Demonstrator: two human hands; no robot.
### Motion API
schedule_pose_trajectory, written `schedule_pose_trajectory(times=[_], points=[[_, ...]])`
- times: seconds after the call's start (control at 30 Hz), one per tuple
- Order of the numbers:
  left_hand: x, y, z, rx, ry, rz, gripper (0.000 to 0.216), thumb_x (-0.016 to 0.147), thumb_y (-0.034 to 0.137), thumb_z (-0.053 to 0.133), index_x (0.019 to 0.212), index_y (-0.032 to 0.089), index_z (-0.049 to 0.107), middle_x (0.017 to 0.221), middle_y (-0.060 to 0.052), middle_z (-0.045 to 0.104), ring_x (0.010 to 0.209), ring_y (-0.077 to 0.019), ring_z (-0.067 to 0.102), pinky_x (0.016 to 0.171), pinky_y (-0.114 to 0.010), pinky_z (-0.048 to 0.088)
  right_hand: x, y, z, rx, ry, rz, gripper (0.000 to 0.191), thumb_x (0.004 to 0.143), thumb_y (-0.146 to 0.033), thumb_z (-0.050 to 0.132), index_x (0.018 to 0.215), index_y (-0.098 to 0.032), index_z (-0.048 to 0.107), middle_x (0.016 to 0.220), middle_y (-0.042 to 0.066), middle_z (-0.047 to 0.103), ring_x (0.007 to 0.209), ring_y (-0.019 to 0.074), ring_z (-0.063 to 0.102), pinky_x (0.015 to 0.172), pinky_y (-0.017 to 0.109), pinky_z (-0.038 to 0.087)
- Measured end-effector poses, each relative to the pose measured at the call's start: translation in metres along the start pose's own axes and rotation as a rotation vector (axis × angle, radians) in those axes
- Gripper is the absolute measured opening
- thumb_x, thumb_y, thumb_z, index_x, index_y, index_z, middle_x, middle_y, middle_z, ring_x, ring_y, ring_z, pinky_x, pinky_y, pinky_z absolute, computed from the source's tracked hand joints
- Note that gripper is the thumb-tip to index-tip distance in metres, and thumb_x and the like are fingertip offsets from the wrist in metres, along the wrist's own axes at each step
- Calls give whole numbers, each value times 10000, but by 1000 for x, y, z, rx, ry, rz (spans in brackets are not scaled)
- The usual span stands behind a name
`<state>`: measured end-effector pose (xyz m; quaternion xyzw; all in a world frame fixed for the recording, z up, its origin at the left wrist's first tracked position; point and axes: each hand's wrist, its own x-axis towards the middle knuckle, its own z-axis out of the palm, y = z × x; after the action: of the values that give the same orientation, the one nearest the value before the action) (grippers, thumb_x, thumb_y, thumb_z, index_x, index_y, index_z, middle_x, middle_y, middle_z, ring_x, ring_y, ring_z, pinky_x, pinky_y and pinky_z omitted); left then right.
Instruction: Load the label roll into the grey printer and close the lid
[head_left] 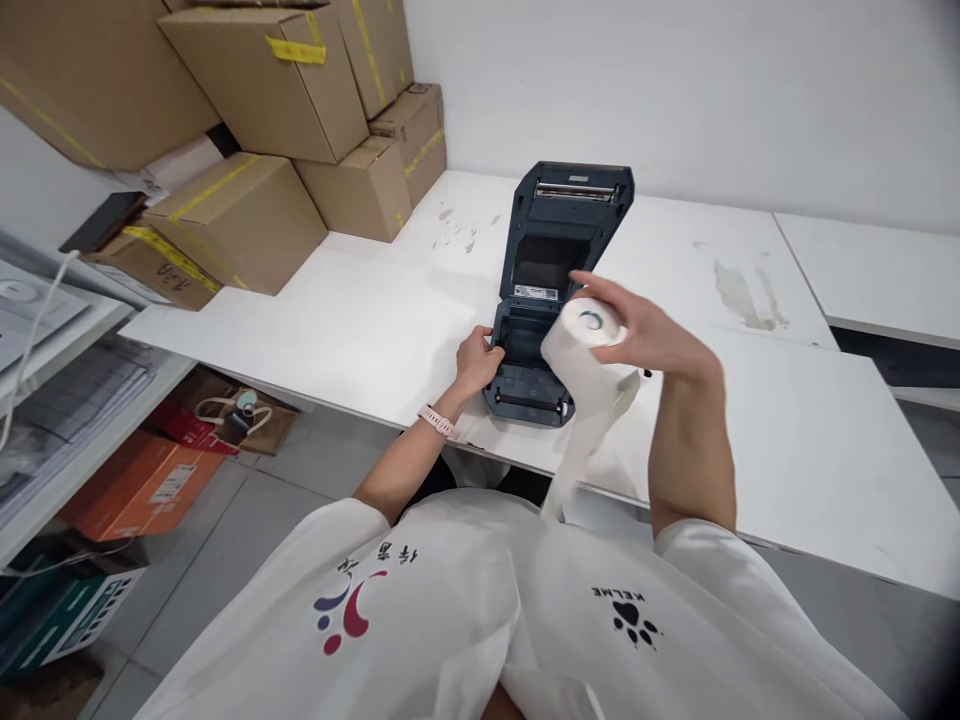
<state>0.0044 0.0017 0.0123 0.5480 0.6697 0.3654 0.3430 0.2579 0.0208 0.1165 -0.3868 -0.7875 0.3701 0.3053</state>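
Observation:
A dark blue label printer (551, 250) stands on the white table (360, 320) with its lid swung up and its paper bay exposed. My left hand (477, 362) grips the printer's left side near the front. Just above the bay, my right hand (645, 330) holds a white paper roll (581, 335). A loose strip of paper (581, 445) trails from the roll down over the table's front edge toward my lap.
Several taped cardboard boxes (247, 120) are stacked at the table's back left. A shelf with papers (67, 400) and boxes on the floor (142, 480) lie to the left. A second white table (870, 270) adjoins at the right. The wall runs behind.

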Motion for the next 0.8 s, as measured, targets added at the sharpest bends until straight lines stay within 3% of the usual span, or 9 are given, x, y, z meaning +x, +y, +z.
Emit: schedule_pose_trajectory(times=[0.1,0.2,0.33,0.43,0.6,0.7,0.8], points=[[-1,1,0,-11,-7,-7,368,778,167,584,1144,184,624,727,17,551,721,-200,560,692,-325,392,-21,17,-34,2,170,46,1035,598,-403,908,1537,-323,481,1377,92,640,1246,363,622,1120,568,468],[0,1,0,-10,6,-2,343,760,148,586,1099,179,633,715,20,542,728,-195,557,699,-323,384,-23,54,-51,-57,289,139,1054,581,-353,892,1543,-289,466,1349,129,644,1150,335,651,1049,556,512],[2,-2,2,-42,22,-2,323,747,152,593,1066,186,635,704,32,529,709,-181,546,678,-314,369,-6,113,-45,-56,316,219,1047,550,-332,868,1516,-227,478,1280,149,673,1069,320,674,1010,538,532],[3,-4,3,-57,18,-9,331,741,152,598,1069,189,628,695,43,516,685,-169,533,657,-307,359,5,141,-29,-69,287,267,1007,595,-354,834,1522,-216,464,1299,151,659,1113,325,673,1052,528,528],[4,-4,4,-81,14,-11,326,730,143,603,1052,191,620,668,55,488,663,-165,516,647,-305,355,-8,142,-19,-51,289,355,1054,614,-379,874,1559,-238,429,1433,148,616,1243,359,643,1167,563,458],[5,-4,4,-104,23,-5,318,722,136,601,1036,189,617,659,58,468,653,-161,499,648,-305,353,-45,135,-31,87,326,322,924,714,-420,847,1545,-323,454,1499,89,610,1433,329,536,1263,549,354],[5,-5,6,-122,24,-9,321,721,134,601,1038,186,615,664,59,463,654,-158,494,652,-304,353,-90,138,-39,233,330,283,743,770,-395,805,1466,-386,544,1506,38,623,1495,279,483,1281,523,333]])
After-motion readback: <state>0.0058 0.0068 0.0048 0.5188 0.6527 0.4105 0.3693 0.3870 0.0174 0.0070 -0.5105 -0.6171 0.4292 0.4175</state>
